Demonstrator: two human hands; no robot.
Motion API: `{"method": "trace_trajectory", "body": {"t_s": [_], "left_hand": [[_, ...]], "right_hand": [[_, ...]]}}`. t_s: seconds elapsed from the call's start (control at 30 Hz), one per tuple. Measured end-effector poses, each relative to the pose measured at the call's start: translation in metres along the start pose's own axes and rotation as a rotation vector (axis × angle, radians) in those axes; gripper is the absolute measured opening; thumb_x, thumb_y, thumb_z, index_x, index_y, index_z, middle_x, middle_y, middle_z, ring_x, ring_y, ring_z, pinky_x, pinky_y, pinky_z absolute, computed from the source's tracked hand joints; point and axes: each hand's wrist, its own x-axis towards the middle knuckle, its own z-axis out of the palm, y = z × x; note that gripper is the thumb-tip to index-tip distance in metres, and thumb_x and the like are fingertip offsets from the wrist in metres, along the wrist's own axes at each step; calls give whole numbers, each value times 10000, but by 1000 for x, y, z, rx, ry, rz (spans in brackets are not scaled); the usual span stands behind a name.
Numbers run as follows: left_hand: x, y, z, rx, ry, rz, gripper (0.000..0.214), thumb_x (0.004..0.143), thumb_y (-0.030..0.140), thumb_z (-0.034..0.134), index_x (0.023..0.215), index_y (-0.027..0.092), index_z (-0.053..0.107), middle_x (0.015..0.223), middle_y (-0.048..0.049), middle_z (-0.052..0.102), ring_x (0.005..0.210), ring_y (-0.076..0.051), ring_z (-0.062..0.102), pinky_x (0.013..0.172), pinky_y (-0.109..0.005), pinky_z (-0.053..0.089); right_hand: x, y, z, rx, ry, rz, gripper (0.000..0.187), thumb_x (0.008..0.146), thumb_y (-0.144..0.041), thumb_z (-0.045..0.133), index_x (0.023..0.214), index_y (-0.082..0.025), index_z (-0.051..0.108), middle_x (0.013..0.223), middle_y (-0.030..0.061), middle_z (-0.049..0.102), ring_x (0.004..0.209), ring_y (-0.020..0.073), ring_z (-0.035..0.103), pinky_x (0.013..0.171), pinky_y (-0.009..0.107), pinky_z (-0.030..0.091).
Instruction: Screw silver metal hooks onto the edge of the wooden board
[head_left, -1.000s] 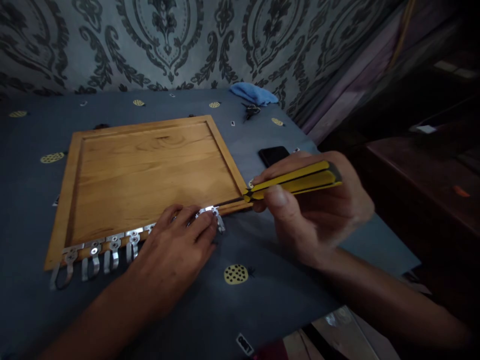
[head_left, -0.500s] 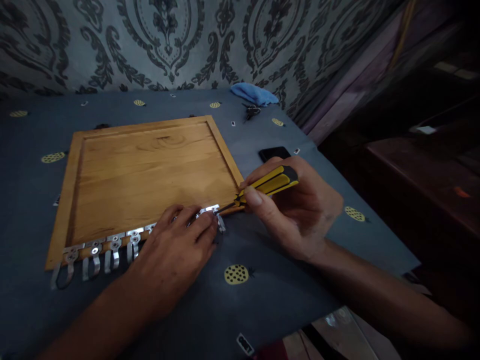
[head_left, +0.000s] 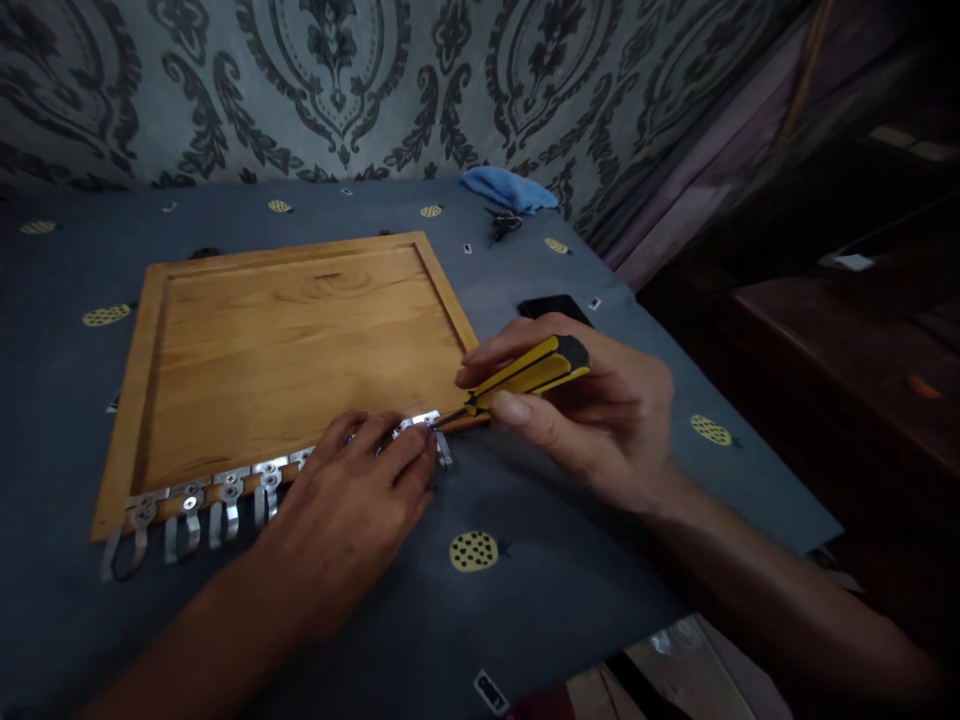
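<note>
A framed wooden board (head_left: 300, 350) lies on the table, with a metal hook rail (head_left: 232, 478) along its near edge. Its hooks stick out past the edge, with screws showing at several of them. Across the right part of the rail lies my left hand (head_left: 360, 500), its fingertips holding the metal down and hiding part of it. My right hand (head_left: 600, 420) grips a yellow and black screwdriver (head_left: 532, 375) between thumb and fingers. The shaft slants down left to the rail's right end, beside my left fingertips. Its tip and the screw there are hard to make out.
A dark phone-like object (head_left: 555, 307) lies beyond my right hand. Farther back are keys (head_left: 505, 224) and a blue cloth (head_left: 510, 188), near the patterned wall. The blue-grey tablecloth (head_left: 570, 590) ends at a right-hand edge, with a dark area past it.
My right hand has moved slightly left, and its fingers have shifted around the screwdriver handle. The left hand and the board stay where they were.
</note>
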Motion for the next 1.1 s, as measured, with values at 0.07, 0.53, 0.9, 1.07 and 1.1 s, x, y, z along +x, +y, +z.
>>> {"method": "trace_trajectory", "body": {"t_s": [0.07,0.53,0.9,1.07,1.1], "left_hand": [[-1,0,1,0,3,-5,163,941,185,595,1035,139,721,1140,-100,724,1037,-282,623,905,-449,489],[0,1,1,-44,-5,-34,151,946,190,607,1047,130,702,1076,-78,717,1013,-273,620,903,-441,478],[-4,-1,2,-32,-29,-11,128,942,189,603,1019,154,699,1149,-80,697,1065,-267,598,957,-433,452],[-3,-1,3,-38,-17,-24,113,932,194,623,1004,148,698,1113,-70,704,1040,-273,600,937,-442,465],[-2,-1,3,-42,-12,-25,114,927,192,630,1003,143,699,1103,-70,707,1034,-275,602,933,-444,468]], "right_hand": [[3,-2,-4,70,-86,42,134,925,-321,694,1011,-222,721,956,27,751,840,168,710,682,279,577],[-9,1,7,-185,55,-91,38,910,-231,719,923,-265,706,853,-16,759,721,155,722,652,278,582],[-14,3,14,-248,148,-91,76,897,-306,742,882,-271,677,784,-19,725,707,171,709,611,307,561],[-16,4,15,-257,181,-75,123,893,-312,746,851,-243,654,740,-18,686,660,158,675,596,300,546],[-16,4,16,-258,191,-72,133,893,-311,746,843,-239,646,731,-20,677,657,156,671,605,300,548]]}}
